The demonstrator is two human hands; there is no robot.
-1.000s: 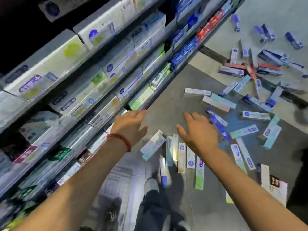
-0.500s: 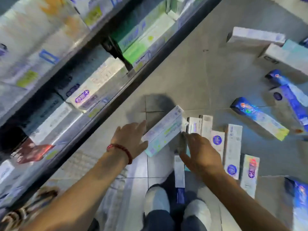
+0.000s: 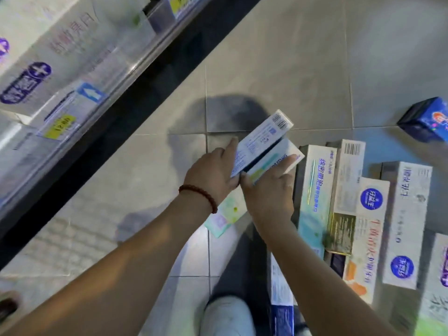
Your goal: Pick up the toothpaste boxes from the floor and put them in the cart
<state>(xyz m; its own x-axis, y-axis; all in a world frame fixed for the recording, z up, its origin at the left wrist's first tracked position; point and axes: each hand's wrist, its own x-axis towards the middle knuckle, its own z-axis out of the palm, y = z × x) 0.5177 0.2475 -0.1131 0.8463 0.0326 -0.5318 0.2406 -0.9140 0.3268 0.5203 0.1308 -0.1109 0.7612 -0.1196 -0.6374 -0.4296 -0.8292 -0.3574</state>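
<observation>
My left hand [image 3: 213,172], with a red bead bracelet at the wrist, grips a white and blue toothpaste box [image 3: 263,138] with a barcode at its far end. My right hand [image 3: 270,190] lies on a second white and green toothpaste box [image 3: 278,156] pressed against the first. Both boxes are tilted up off the grey tiled floor [image 3: 278,69]. Several more toothpaste boxes [image 3: 315,190] lie side by side on the floor just right of my hands. A pale green box [image 3: 225,218] lies under my left wrist. No cart is in view.
Store shelves [image 3: 72,76] stocked with toothpaste boxes run along the left, with a dark base strip [image 3: 135,93] at floor level. A dark blue box [image 3: 426,118] lies at the far right. My light shoe [image 3: 228,314] is at the bottom centre.
The camera has dropped much closer to the floor. Both hands have closed in on the two slanted boxes and raised them off the tiles.
</observation>
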